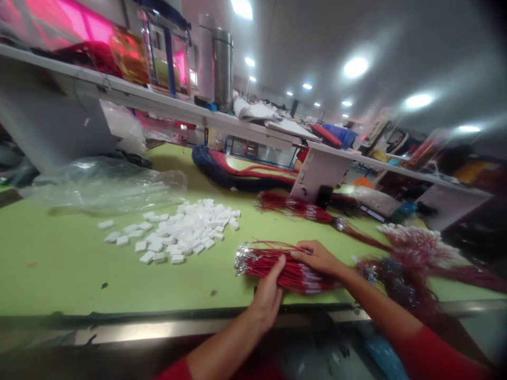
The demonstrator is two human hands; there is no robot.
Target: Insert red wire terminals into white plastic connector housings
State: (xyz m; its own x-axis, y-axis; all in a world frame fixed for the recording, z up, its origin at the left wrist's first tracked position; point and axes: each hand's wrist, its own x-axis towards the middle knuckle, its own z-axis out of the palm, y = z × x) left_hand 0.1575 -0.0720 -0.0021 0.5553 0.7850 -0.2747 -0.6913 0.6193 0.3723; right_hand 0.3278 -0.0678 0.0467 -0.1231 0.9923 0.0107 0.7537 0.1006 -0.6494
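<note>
Both my hands are at a bundle of red cords with silver ends fanned out at its left side, lying on the green table. My left hand grips the bundle from below at the near side. My right hand lies across its top, fingers curled over the cords. To the left of the hands sits a heap of small white rectangular blocks. Another red cord bundle lies just beyond them, and a blurred mass of red and dark cords lies to the right of my right arm.
A crumpled clear plastic bag lies at the table's far left. A dark blue and red cord bundle lies under a white shelf that carries a steel flask. A metal table edge runs along the near side.
</note>
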